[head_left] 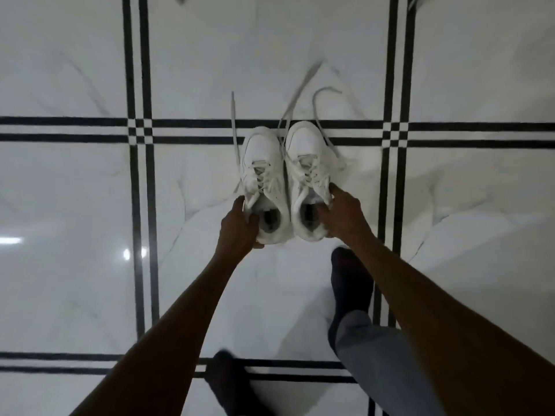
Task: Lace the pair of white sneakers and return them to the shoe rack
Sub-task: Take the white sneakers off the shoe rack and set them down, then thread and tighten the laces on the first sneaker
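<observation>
Two white sneakers [286, 178] are gripped at their collars, one by the left hand [240, 225], one by the right hand [341, 214]; motion blur hides any branding, and loose laces [295, 94] trail.

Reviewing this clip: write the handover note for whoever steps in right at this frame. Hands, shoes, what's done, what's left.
Left hand: gripping the heel collar of the left sneaker.
Right hand: gripping the collar of the right sneaker, fingers hooked into the opening.
The sneakers are side by side, toes pointing away, over the white tiled floor.
Done: laces appear threaded through the eyelets on both.
Left: the lace ends trail loose and untied; the frame is too blurred to judge more. No shoe rack is in view, so the return is not yet done.
</observation>
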`<control>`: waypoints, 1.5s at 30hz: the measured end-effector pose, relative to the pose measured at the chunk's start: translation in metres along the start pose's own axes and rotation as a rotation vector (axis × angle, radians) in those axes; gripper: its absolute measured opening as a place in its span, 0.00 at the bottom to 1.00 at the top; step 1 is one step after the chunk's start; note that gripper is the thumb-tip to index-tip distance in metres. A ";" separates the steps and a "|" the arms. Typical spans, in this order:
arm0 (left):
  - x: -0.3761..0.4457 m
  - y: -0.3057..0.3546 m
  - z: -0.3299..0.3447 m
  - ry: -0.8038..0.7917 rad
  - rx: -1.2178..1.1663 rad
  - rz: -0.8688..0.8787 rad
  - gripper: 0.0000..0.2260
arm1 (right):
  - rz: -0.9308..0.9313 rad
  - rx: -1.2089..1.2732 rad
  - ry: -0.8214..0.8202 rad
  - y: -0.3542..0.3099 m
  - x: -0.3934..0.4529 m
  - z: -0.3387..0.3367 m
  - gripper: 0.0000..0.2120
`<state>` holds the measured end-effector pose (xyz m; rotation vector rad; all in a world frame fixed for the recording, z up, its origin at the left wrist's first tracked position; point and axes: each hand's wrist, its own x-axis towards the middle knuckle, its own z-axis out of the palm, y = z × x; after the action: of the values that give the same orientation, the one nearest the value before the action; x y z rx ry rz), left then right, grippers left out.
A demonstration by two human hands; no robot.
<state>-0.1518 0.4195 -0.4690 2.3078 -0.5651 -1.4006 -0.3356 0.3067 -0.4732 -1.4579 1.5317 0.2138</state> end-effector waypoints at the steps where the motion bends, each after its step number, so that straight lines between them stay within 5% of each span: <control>1: 0.000 -0.005 0.003 -0.004 -0.006 -0.014 0.21 | 0.000 0.007 -0.002 0.004 -0.001 0.004 0.20; 4: -0.003 -0.015 0.009 0.010 -0.053 0.012 0.22 | -0.013 0.021 0.022 0.010 -0.008 0.009 0.22; 7: -0.006 -0.016 0.005 0.055 -0.020 0.077 0.23 | -0.105 -0.015 0.270 -0.005 -0.029 0.012 0.27; 10: -0.009 -0.007 0.000 0.120 -0.094 0.165 0.26 | -0.343 -0.076 0.462 -0.033 -0.042 0.018 0.15; 12: -0.005 -0.001 -0.001 0.149 -0.166 0.210 0.23 | -0.413 -0.096 0.350 -0.051 -0.035 0.027 0.07; 18: 0.012 -0.007 -0.005 0.334 -0.169 0.332 0.01 | -0.335 -0.242 0.173 -0.072 -0.008 0.064 0.17; 28: 0.038 -0.013 -0.009 0.475 0.051 0.497 0.09 | -0.387 -0.086 0.339 -0.077 0.020 0.084 0.06; 38: 0.065 0.006 -0.022 0.499 0.132 0.602 0.06 | -0.491 -0.091 0.399 -0.099 0.043 0.071 0.08; 45: 0.070 0.004 -0.024 0.458 0.030 0.576 0.03 | -0.372 0.018 0.364 -0.107 0.042 0.065 0.12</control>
<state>-0.1014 0.3823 -0.5081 2.1333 -0.9936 -0.5817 -0.2045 0.2953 -0.4858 -1.8052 1.4991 -0.3020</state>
